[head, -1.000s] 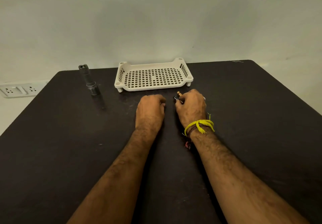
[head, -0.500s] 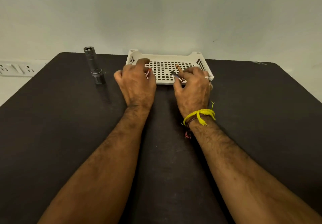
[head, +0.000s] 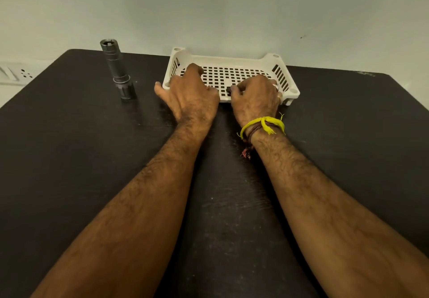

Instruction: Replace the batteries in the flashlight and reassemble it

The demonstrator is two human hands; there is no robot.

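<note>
— Where the grip is concerned, what can be made out?

— Both hands are laid over the near rim of the white perforated tray. The left hand is curled, knuckles up, its fingertips reaching onto the tray floor; whether anything is pinched under it cannot be told. The right hand is likewise curled, and a small dark object is glimpsed at its fingertips, though what that is and whether it is clamped cannot be told.

— And what is held by the tray?

— Apart from the fingers, only bare grid is seen across the far part of the floor; the near part is hidden by the hands.

— How is the room around it described?

— The tray is set at the far edge of the dark table, just before the wall. Wide bare tabletop is left to either side and toward the person.

— Where is the flashlight placed?

— The flashlight is stood upright near the far edge, to the left of the tray and apart from the left hand, untouched by either hand. A yellow thread band is worn at the right wrist.
</note>
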